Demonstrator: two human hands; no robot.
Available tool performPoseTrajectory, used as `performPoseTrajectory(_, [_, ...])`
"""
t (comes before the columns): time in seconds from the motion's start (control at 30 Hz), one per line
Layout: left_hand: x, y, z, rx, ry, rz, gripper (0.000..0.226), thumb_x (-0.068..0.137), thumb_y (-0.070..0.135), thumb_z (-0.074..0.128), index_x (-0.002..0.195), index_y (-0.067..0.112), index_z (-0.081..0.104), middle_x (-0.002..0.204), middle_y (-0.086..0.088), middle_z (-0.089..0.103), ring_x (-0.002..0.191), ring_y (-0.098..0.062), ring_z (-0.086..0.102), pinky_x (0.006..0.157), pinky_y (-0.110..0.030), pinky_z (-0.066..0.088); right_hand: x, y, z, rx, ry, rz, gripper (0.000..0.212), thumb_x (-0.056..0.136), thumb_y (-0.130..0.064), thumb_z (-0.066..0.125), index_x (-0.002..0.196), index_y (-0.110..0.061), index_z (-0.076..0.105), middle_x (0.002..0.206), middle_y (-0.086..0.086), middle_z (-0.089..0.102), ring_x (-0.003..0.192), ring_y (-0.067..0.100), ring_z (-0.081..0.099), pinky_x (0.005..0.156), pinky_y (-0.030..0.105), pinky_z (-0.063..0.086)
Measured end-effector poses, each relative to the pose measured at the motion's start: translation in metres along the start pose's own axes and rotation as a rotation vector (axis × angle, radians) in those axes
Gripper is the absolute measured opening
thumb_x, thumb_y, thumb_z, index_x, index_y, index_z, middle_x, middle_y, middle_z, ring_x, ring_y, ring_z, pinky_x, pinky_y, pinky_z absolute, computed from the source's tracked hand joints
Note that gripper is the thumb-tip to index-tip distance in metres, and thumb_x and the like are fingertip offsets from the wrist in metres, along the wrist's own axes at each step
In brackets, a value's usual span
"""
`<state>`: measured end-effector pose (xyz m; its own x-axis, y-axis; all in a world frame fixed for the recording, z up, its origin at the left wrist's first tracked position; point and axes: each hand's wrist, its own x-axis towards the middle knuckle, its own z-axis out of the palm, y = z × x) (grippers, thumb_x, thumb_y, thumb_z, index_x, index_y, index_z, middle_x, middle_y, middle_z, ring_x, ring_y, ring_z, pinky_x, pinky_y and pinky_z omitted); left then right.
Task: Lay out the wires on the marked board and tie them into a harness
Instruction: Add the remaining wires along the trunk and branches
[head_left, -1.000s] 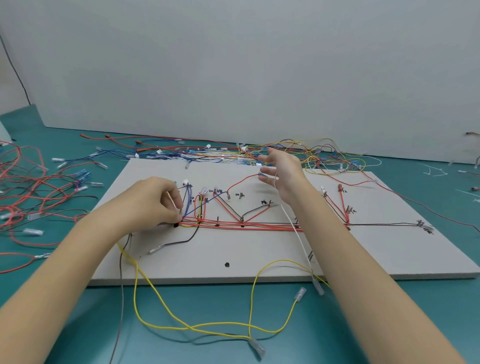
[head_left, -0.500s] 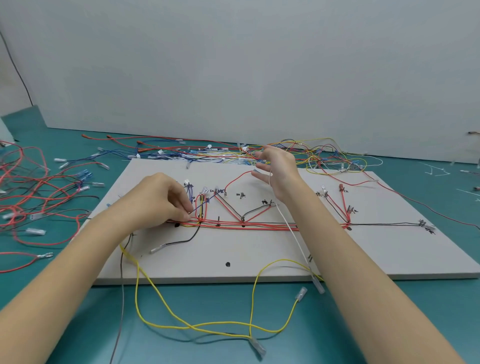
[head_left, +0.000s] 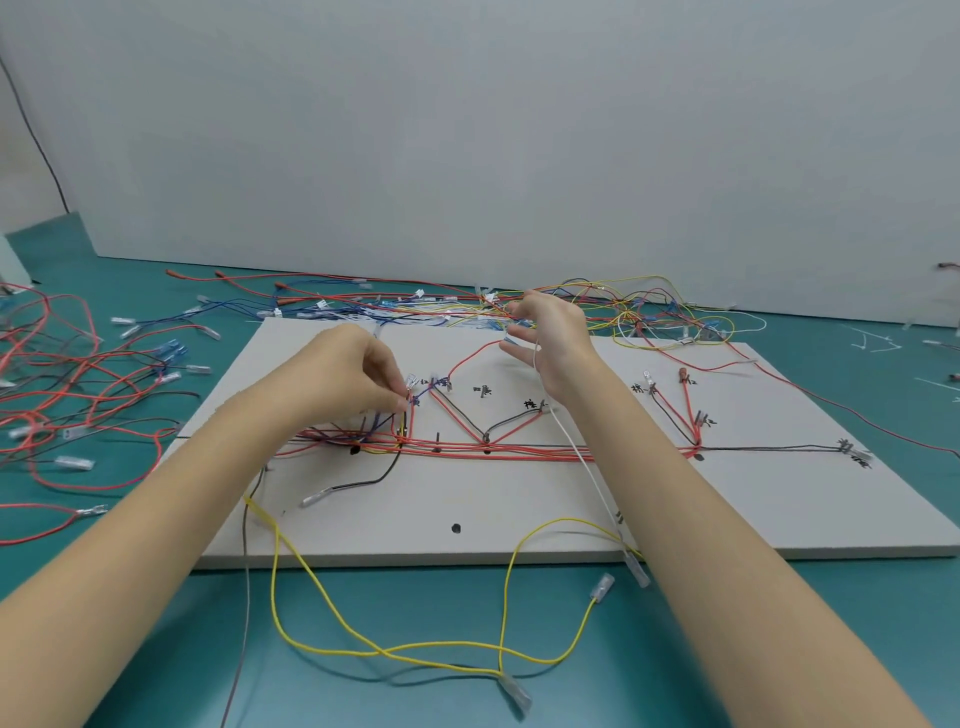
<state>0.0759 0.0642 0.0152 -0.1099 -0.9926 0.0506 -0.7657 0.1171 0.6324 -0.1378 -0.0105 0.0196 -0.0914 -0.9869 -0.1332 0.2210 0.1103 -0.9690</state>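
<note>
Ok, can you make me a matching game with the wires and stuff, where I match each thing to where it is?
Things:
1. yellow wire
2. white wire
3. red wire bundle
4. black dot

Places:
A. lying along the board's middle line
B. looping on the green table in front of the board
C. hanging down from the right hand
D. alone on the board near its front edge

Pairs: 1-B, 2-C, 3-A, 4-D
</note>
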Motion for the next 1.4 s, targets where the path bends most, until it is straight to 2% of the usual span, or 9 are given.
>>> performPoseTrajectory(0.1, [0.005, 0.011, 0.014, 0.090, 0.097, 0.143, 0.013, 0.074, 0.015, 0.081, 0.074, 0.023, 0.071, 0.067, 0.012, 0.066, 0.059, 0.006, 0.057, 0.055, -0.007, 0.038, -0.001, 0.001, 0.000, -0.004, -0.004, 0.007, 0.016, 0.086, -0.004, 0.057, 0.097, -0.013, 0.062, 0.100, 0.002, 0.060, 0.093, 0.022, 0.058, 0.083, 0.041, 0.059])
performPoseTrajectory(0.23, [0.015, 0.027, 0.032, 0.380, 0.114, 0.286, 0.019, 0.089, 0.011, 0.064, 0.103, 0.023, 0.069, 0.100, 0.003, 0.063, 0.088, -0.012, 0.055, 0.079, -0.030, 0.045, -0.001, 0.001, 0.000, -0.009, 0.001, 0.001, 0.014, 0.085, -0.003, 0.056, 0.093, -0.014, 0.061, 0.107, 0.006, 0.061, 0.095, 0.022, 0.059, 0.081, 0.040, 0.060])
performPoseTrajectory(0.3, [0.022, 0.034, 0.036, 0.616, 0.087, 0.312, 0.030, 0.093, 0.007, 0.055, 0.114, 0.026, 0.065, 0.114, 0.002, 0.056, 0.106, -0.019, 0.052, 0.079, -0.033, 0.044, -0.001, 0.000, 0.000, -0.006, 0.003, -0.006, 0.017, 0.084, -0.003, 0.055, 0.098, -0.009, 0.062, 0.104, 0.006, 0.060, 0.098, 0.024, 0.061, 0.082, 0.041, 0.060])
performPoseTrajectory(0.43, [0.033, 0.041, 0.037, 0.764, 0.012, 0.330, 0.026, 0.093, 0.007, 0.055, 0.111, 0.020, 0.069, 0.116, -0.001, 0.058, 0.111, -0.023, 0.052, 0.079, -0.033, 0.045, -0.004, -0.005, 0.002, -0.013, -0.016, -0.020, 0.014, 0.085, -0.001, 0.054, 0.089, -0.013, 0.061, 0.109, 0.009, 0.061, 0.095, 0.022, 0.060, 0.080, 0.039, 0.060])
performPoseTrajectory(0.57, [0.036, 0.029, 0.025, 0.614, 0.044, 0.318, 0.021, 0.091, 0.013, 0.060, 0.105, 0.019, 0.074, 0.106, 0.000, 0.068, 0.100, -0.022, 0.061, 0.083, -0.034, 0.052, -0.007, -0.010, 0.002, -0.004, -0.035, -0.026, 0.018, 0.086, -0.001, 0.054, 0.084, -0.018, 0.059, 0.122, 0.014, 0.061, 0.100, 0.024, 0.059, 0.080, 0.039, 0.060])
performPoseTrajectory(0.77, [0.045, 0.004, 0.021, 0.074, 0.068, 0.182, 0.010, 0.080, 0.017, 0.079, 0.090, 0.018, 0.079, 0.083, 0.008, 0.073, 0.075, 0.001, 0.064, 0.067, -0.013, 0.046, -0.014, -0.011, 0.004, 0.018, -0.076, -0.041, 0.034, 0.088, 0.001, 0.054, 0.120, -0.009, 0.057, 0.122, 0.017, 0.061, 0.096, 0.023, 0.059, 0.076, 0.035, 0.061])
performPoseTrajectory(0.93, [0.049, -0.003, 0.020, -0.159, 0.035, 0.071, 0.010, 0.081, 0.014, 0.077, 0.089, 0.021, 0.079, 0.079, 0.017, 0.073, 0.075, 0.008, 0.065, 0.066, -0.008, 0.044, -0.022, -0.014, 0.004, 0.003, -0.102, -0.049, 0.036, 0.089, 0.001, 0.053, 0.124, -0.006, 0.057, 0.123, 0.017, 0.061, 0.093, 0.025, 0.059, 0.074, 0.035, 0.061])
performPoseTrajectory(1.23, [0.059, -0.016, 0.008, -0.220, 0.054, -0.082, 0.027, 0.072, 0.011, 0.083, 0.091, 0.018, 0.066, 0.083, -0.011, 0.074, 0.072, -0.018, 0.060, 0.060, -0.026, 0.040, -0.036, -0.017, 0.009, -0.080, -0.168, -0.071, 0.034, 0.090, -0.001, 0.050, 0.122, -0.008, 0.061, 0.120, 0.011, 0.066, 0.082, 0.024, 0.062, 0.064, 0.034, 0.060])
performPoseTrajectory(1.4, [0.061, -0.028, 0.002, -0.255, 0.026, -0.072, 0.010, 0.074, 0.013, 0.083, 0.081, 0.019, 0.079, 0.077, 0.013, 0.075, 0.085, 0.000, 0.066, 0.077, -0.020, 0.048, -0.045, -0.014, 0.013, -0.162, -0.224, -0.091, 0.029, 0.090, -0.004, 0.053, 0.116, -0.013, 0.062, 0.122, 0.012, 0.065, 0.074, 0.020, 0.061, 0.060, 0.031, 0.058])
